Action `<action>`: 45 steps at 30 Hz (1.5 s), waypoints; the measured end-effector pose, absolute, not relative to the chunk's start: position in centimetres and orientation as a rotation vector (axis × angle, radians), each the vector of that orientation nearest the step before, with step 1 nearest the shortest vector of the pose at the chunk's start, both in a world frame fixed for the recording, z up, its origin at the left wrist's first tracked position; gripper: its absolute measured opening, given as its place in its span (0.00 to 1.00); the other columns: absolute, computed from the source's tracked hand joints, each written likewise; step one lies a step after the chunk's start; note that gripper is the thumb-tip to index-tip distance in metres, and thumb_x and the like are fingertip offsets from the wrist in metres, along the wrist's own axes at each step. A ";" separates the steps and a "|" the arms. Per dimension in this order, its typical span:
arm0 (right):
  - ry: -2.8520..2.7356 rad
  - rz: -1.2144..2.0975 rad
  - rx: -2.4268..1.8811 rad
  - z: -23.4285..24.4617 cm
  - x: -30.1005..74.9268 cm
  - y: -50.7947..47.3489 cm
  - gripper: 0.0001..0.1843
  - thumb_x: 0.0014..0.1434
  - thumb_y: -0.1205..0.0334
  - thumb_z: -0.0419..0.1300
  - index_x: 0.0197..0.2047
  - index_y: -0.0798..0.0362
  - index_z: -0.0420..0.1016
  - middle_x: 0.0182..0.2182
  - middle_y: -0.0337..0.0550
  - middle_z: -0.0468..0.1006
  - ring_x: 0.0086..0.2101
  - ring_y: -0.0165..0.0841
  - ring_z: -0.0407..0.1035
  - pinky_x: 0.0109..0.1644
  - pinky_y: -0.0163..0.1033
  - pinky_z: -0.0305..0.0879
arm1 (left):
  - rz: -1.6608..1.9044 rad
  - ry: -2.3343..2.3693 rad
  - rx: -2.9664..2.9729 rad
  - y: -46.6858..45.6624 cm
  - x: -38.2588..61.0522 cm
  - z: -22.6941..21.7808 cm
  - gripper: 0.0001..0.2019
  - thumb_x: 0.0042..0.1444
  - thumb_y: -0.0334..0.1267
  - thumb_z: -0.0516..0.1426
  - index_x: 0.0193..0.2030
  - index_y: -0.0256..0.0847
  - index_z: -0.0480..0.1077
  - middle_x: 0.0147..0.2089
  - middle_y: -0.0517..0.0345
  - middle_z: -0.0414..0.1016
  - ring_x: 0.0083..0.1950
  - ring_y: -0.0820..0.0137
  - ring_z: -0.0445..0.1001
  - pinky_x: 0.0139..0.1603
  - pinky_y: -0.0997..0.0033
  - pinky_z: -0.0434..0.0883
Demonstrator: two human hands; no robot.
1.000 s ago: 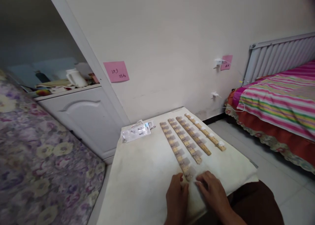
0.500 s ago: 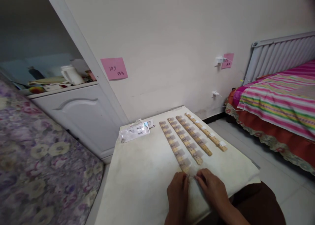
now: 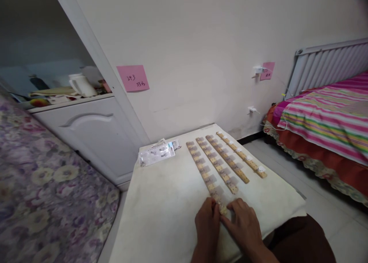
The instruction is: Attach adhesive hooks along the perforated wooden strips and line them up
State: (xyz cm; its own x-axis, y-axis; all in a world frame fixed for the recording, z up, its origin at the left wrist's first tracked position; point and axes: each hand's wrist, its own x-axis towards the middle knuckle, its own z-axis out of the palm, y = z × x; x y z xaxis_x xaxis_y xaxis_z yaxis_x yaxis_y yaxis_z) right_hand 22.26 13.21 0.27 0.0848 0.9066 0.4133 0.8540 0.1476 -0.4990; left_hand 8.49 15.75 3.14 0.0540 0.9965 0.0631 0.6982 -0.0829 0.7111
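Several long wooden strips (image 3: 218,165) lie side by side on a small table covered with a cream cloth (image 3: 166,201); small pieces sit along each strip. My left hand (image 3: 206,227) and my right hand (image 3: 244,227) rest together on the near end of the leftmost strip (image 3: 205,176), fingertips pinched at a small piece there. What the fingers hold is too small to make out.
Clear plastic packets (image 3: 156,155) lie at the table's far left corner. A floral mattress (image 3: 43,186) is at the left, a white cabinet (image 3: 86,136) behind it, a striped bed (image 3: 324,121) at the right. Pink notes (image 3: 132,78) stick on the wall.
Both hands have closed in on each other over the near end of the leftmost strip. The view has shifted slightly.
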 end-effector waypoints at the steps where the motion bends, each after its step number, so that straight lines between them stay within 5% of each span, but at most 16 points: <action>1: -1.759 0.099 -1.706 0.4 22.1 13.3 0.14 0.54 0.49 0.62 0.34 0.50 0.69 0.32 0.42 0.73 0.35 0.39 0.69 0.39 0.42 0.59 | 0.781 1.691 1.826 15.7 8.5 3.1 0.07 0.59 0.38 0.48 0.37 0.43 0.66 0.33 0.62 0.75 0.34 0.71 0.73 0.35 0.74 0.63; 11: -1.596 0.328 -1.754 1.1 21.1 13.2 0.13 0.58 0.48 0.56 0.34 0.49 0.66 0.33 0.42 0.73 0.30 0.36 0.72 0.32 0.38 0.63 | 1.019 1.529 1.555 14.6 8.0 3.7 0.14 0.58 0.42 0.50 0.49 0.39 0.63 0.35 0.58 0.73 0.31 0.69 0.73 0.35 0.70 0.69; 18: -1.285 0.742 -1.673 1.6 21.2 14.1 0.09 0.50 0.56 0.60 0.32 0.49 0.66 0.27 0.39 0.77 0.29 0.38 0.73 0.35 0.40 0.66 | 1.051 1.515 1.442 14.0 7.0 2.6 0.15 0.59 0.43 0.49 0.49 0.39 0.63 0.34 0.58 0.72 0.32 0.69 0.73 0.35 0.69 0.68; 27: -0.540 1.495 -1.258 1.4 20.5 14.9 0.26 0.37 0.57 0.71 0.37 0.53 0.65 0.23 0.37 0.77 0.27 0.36 0.75 0.32 0.38 0.70 | 1.102 1.449 1.403 14.0 6.6 1.5 0.15 0.58 0.42 0.50 0.50 0.39 0.63 0.30 0.61 0.69 0.30 0.70 0.70 0.34 0.70 0.67; 37: -0.544 1.815 -1.094 2.9 19.9 15.3 0.16 0.41 0.62 0.71 0.33 0.57 0.73 0.24 0.38 0.77 0.25 0.27 0.72 0.34 0.32 0.68 | 1.176 1.408 1.078 14.5 5.5 2.7 0.28 0.53 0.46 0.55 0.58 0.34 0.59 0.55 0.41 0.68 0.54 0.60 0.71 0.54 0.64 0.67; 45: -0.629 1.838 -0.908 2.4 16.8 12.8 0.11 0.43 0.67 0.67 0.33 0.56 0.74 0.29 0.41 0.80 0.31 0.31 0.73 0.39 0.36 0.67 | 1.241 1.199 0.920 13.7 6.1 4.4 0.51 0.39 0.42 0.65 0.65 0.40 0.39 0.63 0.35 0.55 0.51 0.59 0.72 0.48 0.65 0.71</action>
